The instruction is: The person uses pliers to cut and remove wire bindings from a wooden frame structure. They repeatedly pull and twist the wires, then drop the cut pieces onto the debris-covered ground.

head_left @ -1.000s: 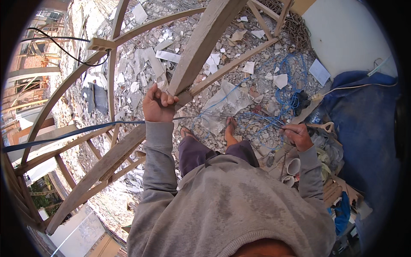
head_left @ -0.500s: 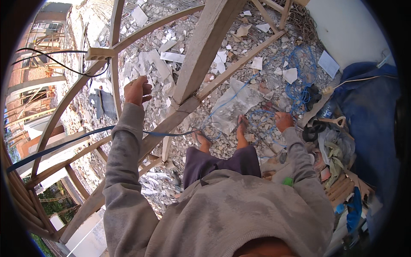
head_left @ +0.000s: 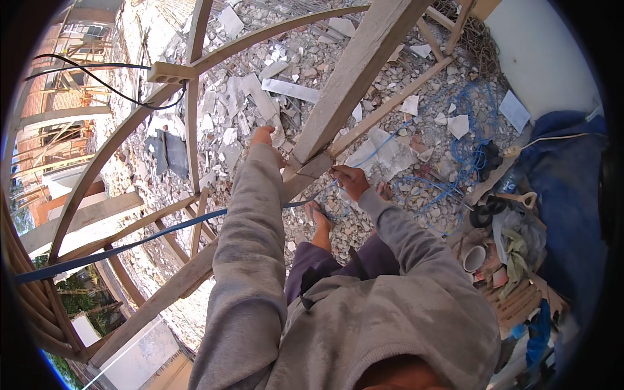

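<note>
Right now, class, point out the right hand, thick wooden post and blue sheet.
Right hand (head_left: 353, 182), head view: back of the hand.
Thick wooden post (head_left: 361, 80), head view: about halfway along.
Blue sheet (head_left: 564, 188), head view: upper middle.

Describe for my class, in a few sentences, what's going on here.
A person in a grey sweatshirt stands on rubble, working with both hands at a wooden joint. The right hand is at the right of the spot where a thick post meets a beam, fingertips close together; whether they grip anything is unclear. The left hand is just left of the joint, partly hidden by its sleeve. A blue strap runs behind the left forearm.
</note>
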`<state>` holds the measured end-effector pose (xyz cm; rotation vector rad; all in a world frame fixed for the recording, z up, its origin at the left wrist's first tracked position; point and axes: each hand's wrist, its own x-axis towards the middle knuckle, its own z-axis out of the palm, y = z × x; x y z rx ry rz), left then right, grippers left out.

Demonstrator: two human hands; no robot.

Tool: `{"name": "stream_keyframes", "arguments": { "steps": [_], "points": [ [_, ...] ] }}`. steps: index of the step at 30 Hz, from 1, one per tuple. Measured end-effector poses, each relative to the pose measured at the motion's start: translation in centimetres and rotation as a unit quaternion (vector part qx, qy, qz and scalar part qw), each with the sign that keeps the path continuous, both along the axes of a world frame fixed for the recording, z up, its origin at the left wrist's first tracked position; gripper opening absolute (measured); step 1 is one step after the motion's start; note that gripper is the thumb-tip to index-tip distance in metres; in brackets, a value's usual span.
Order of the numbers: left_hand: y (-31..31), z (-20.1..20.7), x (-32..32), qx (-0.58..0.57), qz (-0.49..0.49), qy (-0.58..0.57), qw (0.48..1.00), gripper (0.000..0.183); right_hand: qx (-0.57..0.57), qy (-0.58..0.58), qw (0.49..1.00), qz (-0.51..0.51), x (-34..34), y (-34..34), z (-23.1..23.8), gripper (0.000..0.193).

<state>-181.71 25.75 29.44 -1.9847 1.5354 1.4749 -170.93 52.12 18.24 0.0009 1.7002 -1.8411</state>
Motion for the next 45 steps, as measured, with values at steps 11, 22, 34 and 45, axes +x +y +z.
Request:
{"name": "stream_keyframes", "arguments": {
  "steps": [11,22,34,45],
  "points": [
    [-1.7,-1.0,0.7,0.032,0.144,0.193,0.970,0.026,0.046,0.175,0.978,0.099,-3.2,0.2,-1.4,0.023],
    [7.3,6.7,6.2,-0.250,-0.178,0.352,0.884,0.020,0.244,0.313,0.896,0.200,-2.0,-0.2,3.1,0.029],
    [14.8,7.3,14.2,-0.570,-0.542,0.293,0.544,0.061,0.270,0.288,0.895,0.208,-0.3,5.8,8.3,0.015],
    [11.8,9.8,12.6,-0.516,-0.471,0.321,0.639,0.025,0.219,0.329,0.896,0.201,1.7,5.4,8.3,0.016]
  ]
}}
